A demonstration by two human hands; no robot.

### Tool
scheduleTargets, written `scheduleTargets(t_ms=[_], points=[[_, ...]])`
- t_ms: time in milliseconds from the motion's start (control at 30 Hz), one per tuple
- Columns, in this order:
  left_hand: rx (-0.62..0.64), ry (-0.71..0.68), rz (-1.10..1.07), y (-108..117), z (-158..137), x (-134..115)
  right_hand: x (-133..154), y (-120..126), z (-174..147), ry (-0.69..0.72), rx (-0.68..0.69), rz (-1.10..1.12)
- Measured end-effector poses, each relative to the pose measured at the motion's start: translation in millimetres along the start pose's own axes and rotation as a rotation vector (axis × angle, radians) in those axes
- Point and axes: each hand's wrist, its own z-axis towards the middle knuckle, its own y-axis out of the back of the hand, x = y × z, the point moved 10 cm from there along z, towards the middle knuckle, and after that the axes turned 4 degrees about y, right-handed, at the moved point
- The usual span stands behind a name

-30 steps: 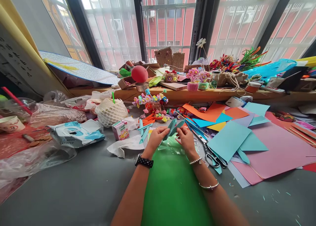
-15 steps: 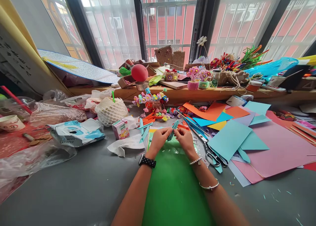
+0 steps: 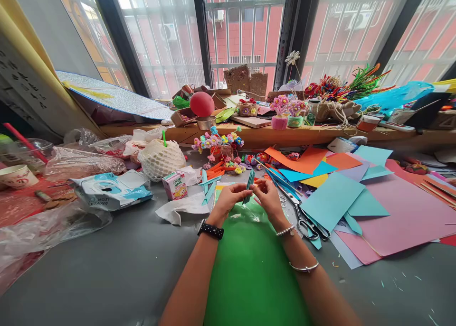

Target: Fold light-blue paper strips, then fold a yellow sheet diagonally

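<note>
Between my two hands stands a narrow piece of folded teal paper, held upright above the green sheet. My left hand pinches its left side with thumb and fingers. On the other side, my right hand grips it with fingertips bent in. The fingers cover part of its lower half. Scissors lie just right of my right hand, beside a stack of teal paper sheets. Left of my left hand is a crumpled white tissue.
A wet-wipe pack, a small pink box and a coconut in a foam net stand to the left. Orange paper and a large pink sheet spread out at right. Behind are colourful craft flowers and a cluttered windowsill.
The folded teal paper has turned from a slant to nearly upright. Both hands have shifted slightly, still holding it, and the right fingers have risen a little.
</note>
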Motion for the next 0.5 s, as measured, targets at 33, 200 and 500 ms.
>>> scheduleTargets(t_ms=[33, 200, 500], points=[[0.006, -0.001, 0.005, -1, 0, 0, -2, -3, 0, -0.022, 0.023, 0.047], [0.065, -0.058, 0.125, -11, 0, -4, -9, -12, -4, -0.165, 0.116, 0.195], [-0.776, -0.238, 1.159, 77, -33, -56, -15, -2, -5, -0.204, 0.005, 0.191]])
